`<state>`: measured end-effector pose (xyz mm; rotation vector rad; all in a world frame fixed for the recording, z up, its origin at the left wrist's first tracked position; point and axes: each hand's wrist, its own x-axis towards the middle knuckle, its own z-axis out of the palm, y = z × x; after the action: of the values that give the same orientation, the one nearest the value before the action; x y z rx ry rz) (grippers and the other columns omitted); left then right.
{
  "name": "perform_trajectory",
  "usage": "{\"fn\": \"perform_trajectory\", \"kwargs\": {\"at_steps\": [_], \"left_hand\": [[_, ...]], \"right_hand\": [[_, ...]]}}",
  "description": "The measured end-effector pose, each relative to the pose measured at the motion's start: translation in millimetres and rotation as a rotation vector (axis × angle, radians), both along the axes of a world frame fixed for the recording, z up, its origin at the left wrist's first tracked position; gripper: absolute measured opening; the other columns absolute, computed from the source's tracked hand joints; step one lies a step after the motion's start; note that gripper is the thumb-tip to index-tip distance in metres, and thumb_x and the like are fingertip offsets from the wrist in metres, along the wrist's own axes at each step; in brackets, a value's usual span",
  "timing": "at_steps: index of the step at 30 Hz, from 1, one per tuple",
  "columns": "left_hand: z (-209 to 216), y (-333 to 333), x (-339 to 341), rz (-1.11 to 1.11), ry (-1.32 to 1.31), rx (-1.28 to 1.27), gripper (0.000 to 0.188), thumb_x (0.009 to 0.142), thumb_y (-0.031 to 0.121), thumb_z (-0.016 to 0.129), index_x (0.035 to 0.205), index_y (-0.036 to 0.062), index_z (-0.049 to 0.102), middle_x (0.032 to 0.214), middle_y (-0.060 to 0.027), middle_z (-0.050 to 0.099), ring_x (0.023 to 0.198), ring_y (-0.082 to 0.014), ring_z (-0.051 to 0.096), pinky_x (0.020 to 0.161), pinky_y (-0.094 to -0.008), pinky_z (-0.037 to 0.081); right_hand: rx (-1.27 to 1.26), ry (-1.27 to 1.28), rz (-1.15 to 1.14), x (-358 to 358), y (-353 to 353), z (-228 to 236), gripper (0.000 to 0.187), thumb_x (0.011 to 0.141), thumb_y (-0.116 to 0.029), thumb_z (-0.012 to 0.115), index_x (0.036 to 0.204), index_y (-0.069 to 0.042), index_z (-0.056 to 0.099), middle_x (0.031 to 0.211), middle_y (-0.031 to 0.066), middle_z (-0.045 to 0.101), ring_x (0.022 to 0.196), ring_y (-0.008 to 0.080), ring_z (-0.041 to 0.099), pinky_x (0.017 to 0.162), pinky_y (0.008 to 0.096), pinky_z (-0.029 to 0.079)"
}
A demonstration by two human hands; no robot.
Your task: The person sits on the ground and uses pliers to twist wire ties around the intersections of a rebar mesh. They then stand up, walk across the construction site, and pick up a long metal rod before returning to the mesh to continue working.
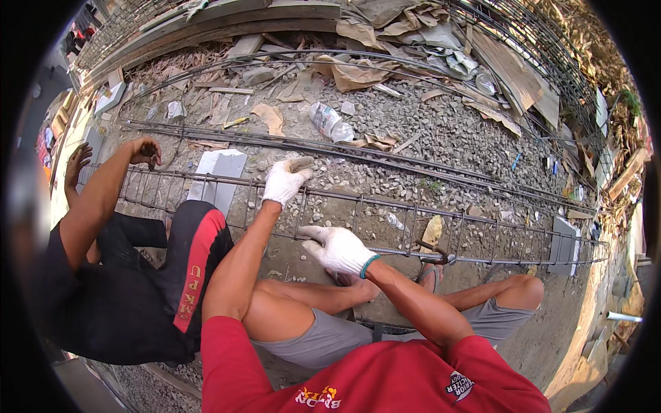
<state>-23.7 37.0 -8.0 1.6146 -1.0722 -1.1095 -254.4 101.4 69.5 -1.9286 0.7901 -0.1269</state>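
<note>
Lying lengthwise across the ground, the rebar cage passes over a grey block at left and another grey block at right. The person's left hand, in a white knit glove, is at the far bars, fingers partly extended; the gloved right hand is at the near side, thumb and fingers parted. Whether either one grips a bar or wire, I cannot tell. A rusty hooked tool lies at the near bar, right of the right hand.

Crowding the left arm is a co-worker's bent knee; the co-worker's bare hand hangs over the cage's left part. Loose steel rods run just beyond, then gravel, torn brown paper sacks and timber planks.

Yellow lettering marks the red stripe on the co-worker's trousers; white and yellow printing shows on the person's red shirt. A crumpled clear plastic bottle lies on the gravel, its contents indiscernible.
</note>
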Motion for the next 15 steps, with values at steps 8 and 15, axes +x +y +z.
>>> {"fn": "perform_trajectory", "kwargs": {"at_steps": [8, 15], "left_hand": [[1.3, -25.3, -5.3, -0.211, -0.331, 0.08, 0.041, 0.095, 0.033, 0.066, 0.121, 0.0021, 0.074, 0.104, -0.0105, 0.079, 0.094, -0.0153, 0.072, 0.088, -0.0304, 0.053], [-1.8, -20.2, 7.6, 0.011, -0.191, 0.09, 0.069, 0.103, 0.064, 0.04, 0.119, 0.0066, 0.075, 0.107, -0.0191, 0.076, 0.104, -0.0341, 0.071, 0.093, -0.0414, 0.052]], "right_hand": [[-0.147, 0.081, -0.083, -2.0, -24.0, 5.5, 0.036, 0.096, -0.031, 0.058, 0.124, -0.012, 0.071, 0.113, 0.0187, 0.073, 0.103, 0.038, 0.07, 0.091, 0.0473, 0.054], [-0.693, 0.035, -0.163, 43.0, -75.8, -23.1, 0.034, 0.09, -0.033, 0.068, 0.118, -0.014, 0.071, 0.094, 0.0184, 0.072, 0.084, 0.0382, 0.072, 0.077, 0.0501, 0.057]]}}
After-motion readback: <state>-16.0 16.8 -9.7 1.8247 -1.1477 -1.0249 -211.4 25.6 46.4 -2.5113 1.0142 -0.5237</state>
